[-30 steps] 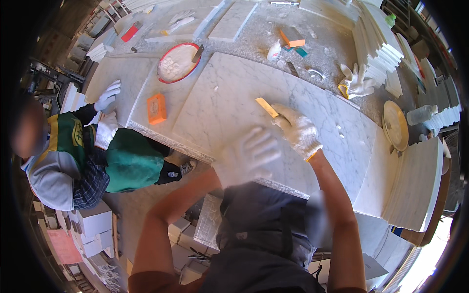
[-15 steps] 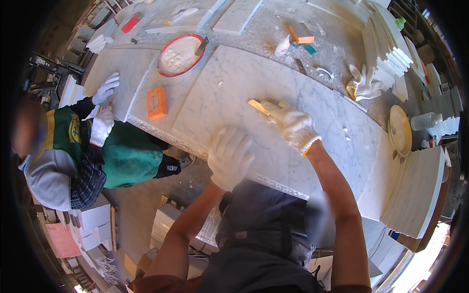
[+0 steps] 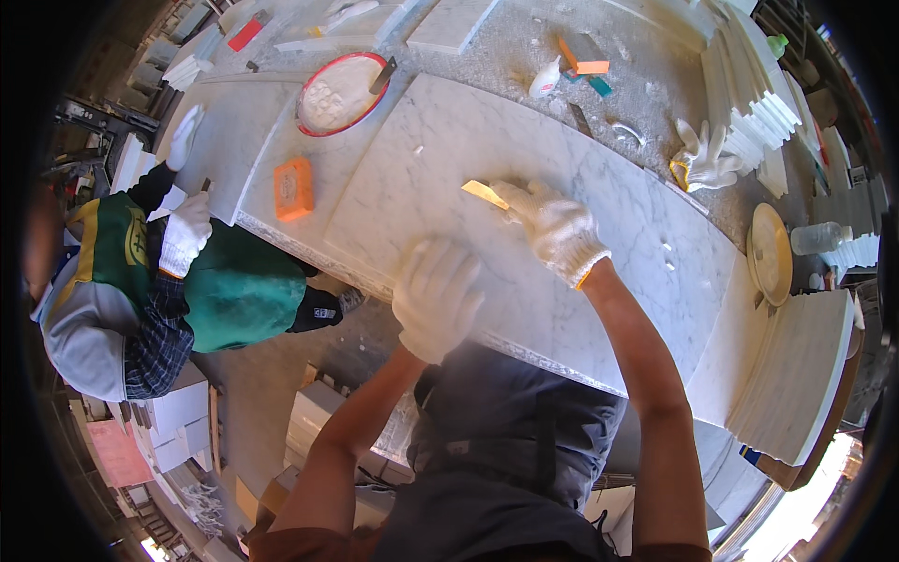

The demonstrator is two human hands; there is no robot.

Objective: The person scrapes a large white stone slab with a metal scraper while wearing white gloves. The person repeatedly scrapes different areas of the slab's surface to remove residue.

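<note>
A grey-veined white marble slab (image 3: 552, 267) lies in front of me. My right hand (image 3: 554, 229), in a white knitted glove, is closed around a scraper. The scraper's flat metal blade (image 3: 485, 194) points left, close over the slab's surface, and looks golden in the light; the handle is hidden in the glove. My left hand (image 3: 437, 298), also gloved and a little blurred, lies over the near left edge of the slab with its fingers stretched forward, holding nothing. White crumbs (image 3: 668, 258) sit on the slab to the right of my right hand.
Beyond the slab's left end are a red-rimmed basin (image 3: 342, 101) of white paste and an orange block (image 3: 293, 189). A co-worker (image 3: 117, 281) in a green apron works at the left. Stacked slabs (image 3: 796, 375), a yellow basin (image 3: 770, 255) and an empty glove (image 3: 702, 159) are on the right.
My right hand and the scraper have shifted slightly left and up in view. The co-worker's far hand has moved up and left, and a tool now shows in the co-worker's nearer hand.
</note>
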